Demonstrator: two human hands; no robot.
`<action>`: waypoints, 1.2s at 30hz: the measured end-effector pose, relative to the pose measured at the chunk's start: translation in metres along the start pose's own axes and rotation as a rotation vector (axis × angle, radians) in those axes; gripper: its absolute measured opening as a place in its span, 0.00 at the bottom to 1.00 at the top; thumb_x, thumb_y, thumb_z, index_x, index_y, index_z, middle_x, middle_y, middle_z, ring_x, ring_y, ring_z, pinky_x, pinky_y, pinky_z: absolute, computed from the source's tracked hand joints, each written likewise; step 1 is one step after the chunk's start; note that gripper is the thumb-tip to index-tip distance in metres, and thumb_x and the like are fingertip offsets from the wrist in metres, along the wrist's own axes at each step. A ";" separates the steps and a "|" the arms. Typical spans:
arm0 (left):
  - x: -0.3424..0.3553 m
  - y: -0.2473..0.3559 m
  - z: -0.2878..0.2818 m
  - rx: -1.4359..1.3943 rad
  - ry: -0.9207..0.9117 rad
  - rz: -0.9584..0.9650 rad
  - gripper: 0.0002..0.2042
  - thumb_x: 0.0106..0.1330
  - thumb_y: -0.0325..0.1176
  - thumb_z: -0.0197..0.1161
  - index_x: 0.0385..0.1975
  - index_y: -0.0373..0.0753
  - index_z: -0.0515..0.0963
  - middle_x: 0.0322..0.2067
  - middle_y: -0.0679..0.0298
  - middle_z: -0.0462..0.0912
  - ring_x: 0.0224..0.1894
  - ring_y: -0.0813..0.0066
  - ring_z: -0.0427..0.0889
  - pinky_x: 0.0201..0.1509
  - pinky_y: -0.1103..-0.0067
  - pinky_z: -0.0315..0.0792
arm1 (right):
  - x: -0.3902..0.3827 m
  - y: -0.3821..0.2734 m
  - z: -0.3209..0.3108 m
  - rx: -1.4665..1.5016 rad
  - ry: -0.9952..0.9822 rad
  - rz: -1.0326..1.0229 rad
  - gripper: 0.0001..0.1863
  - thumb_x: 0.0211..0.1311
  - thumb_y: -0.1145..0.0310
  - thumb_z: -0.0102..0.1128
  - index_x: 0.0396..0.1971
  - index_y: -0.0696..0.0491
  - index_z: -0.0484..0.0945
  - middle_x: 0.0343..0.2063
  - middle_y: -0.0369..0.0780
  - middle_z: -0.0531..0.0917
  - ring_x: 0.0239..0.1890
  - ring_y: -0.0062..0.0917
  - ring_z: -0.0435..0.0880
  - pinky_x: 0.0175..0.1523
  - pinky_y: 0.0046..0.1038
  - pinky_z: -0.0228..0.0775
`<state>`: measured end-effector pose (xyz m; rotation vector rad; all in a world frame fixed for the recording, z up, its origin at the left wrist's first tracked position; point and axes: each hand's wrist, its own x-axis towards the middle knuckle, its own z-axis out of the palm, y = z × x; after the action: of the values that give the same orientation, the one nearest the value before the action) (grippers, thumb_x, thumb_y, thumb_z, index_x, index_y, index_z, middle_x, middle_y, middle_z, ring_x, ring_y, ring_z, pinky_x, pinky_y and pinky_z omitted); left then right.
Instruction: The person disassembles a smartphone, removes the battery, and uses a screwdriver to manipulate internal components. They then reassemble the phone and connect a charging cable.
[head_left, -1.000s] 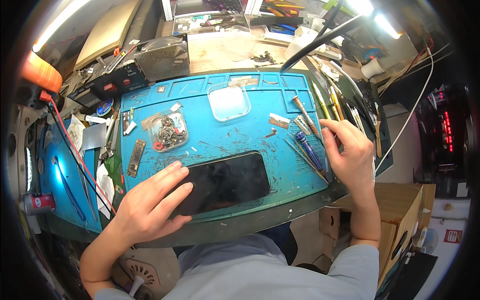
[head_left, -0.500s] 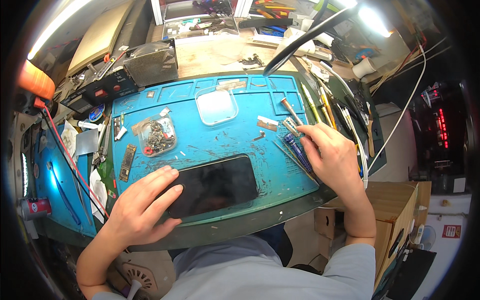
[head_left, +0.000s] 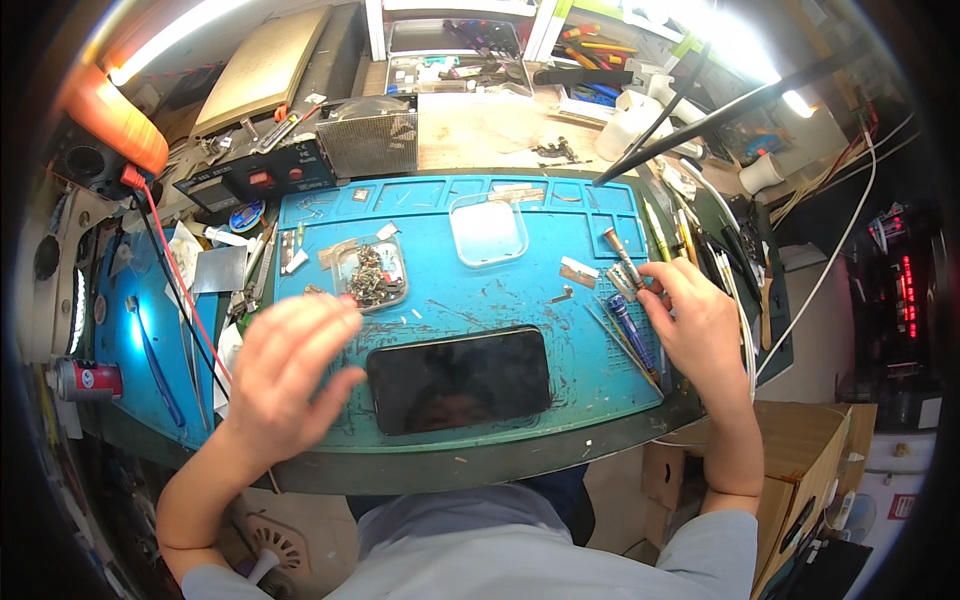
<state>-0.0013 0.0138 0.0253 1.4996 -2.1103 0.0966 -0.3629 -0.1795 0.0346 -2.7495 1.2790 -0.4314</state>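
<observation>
A black smartphone (head_left: 460, 382) lies face up on the blue work mat (head_left: 470, 300). My left hand (head_left: 290, 380) hovers off its left end, somewhat blurred, fingers spread and holding nothing. At the right of the mat, my right hand (head_left: 692, 318) pinches the near end of a slim metal screwdriver (head_left: 618, 252) with a copper-coloured cap. Its tip is hidden by my fingers. Just below the fingers rest a blue-purple screwdriver (head_left: 630, 328) and thin tweezers (head_left: 618, 342). A small metal plate (head_left: 579, 271) lies left of the screwdriver.
A clear box of screws and small parts (head_left: 370, 272) stands behind the phone, near a translucent lid (head_left: 488, 230). A black power unit (head_left: 262, 178) sits at the back left. Pens and tools (head_left: 690, 235) line the right edge. A dark lamp arm (head_left: 720, 118) crosses above.
My left hand has lifted off the phone and moved to its left. My right fingers have closed at the screwdriver's end. The whole view has shifted slightly.
</observation>
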 end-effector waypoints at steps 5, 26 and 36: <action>0.015 -0.017 -0.001 0.054 0.022 -0.156 0.34 0.54 0.32 0.76 0.63 0.33 0.73 0.58 0.53 0.79 0.61 0.50 0.75 0.67 0.61 0.68 | 0.004 -0.003 -0.007 0.022 -0.040 0.027 0.08 0.61 0.69 0.70 0.40 0.49 0.83 0.31 0.36 0.83 0.32 0.30 0.87 0.35 0.31 0.77; 0.017 -0.029 0.011 0.091 -0.119 -0.325 0.40 0.49 0.28 0.76 0.68 0.38 0.70 0.58 0.57 0.79 0.65 0.55 0.69 0.72 0.63 0.56 | 0.030 -0.043 -0.003 0.105 -0.022 -0.287 0.06 0.59 0.71 0.69 0.36 0.50 0.83 0.31 0.36 0.81 0.37 0.32 0.85 0.39 0.34 0.77; 0.019 -0.028 0.005 0.076 -0.129 -0.310 0.41 0.48 0.28 0.76 0.68 0.36 0.68 0.57 0.58 0.79 0.63 0.56 0.71 0.71 0.63 0.54 | 0.051 -0.052 0.007 0.161 -0.005 -0.321 0.12 0.59 0.70 0.71 0.43 0.51 0.83 0.31 0.37 0.82 0.34 0.34 0.84 0.39 0.34 0.77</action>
<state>0.0169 -0.0144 0.0225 1.9057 -1.9613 -0.0358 -0.2914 -0.1849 0.0489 -2.8156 0.7619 -0.5226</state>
